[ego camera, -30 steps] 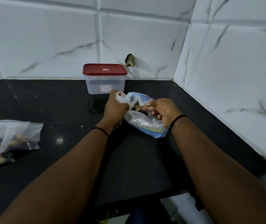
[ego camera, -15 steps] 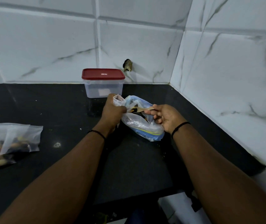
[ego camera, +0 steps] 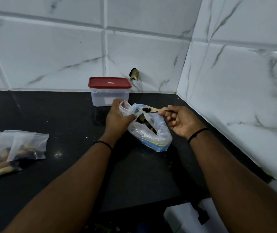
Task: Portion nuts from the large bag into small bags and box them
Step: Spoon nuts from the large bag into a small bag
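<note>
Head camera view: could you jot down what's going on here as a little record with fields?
Left hand: grips a small clear plastic bag, mouth upward
Right hand: pinches a pale wooden spoon
Spoon load: dark nuts in the bowl, held above the bags
Large clear plastic bag with blue edge: lies on the black stone counter, nuts inside
Filled small clear bags: piled at the counter's left
Clear plastic box with red lid: closed, against the wall

Dim, bluish light; wide-angle bending and softness at edges.
</note>
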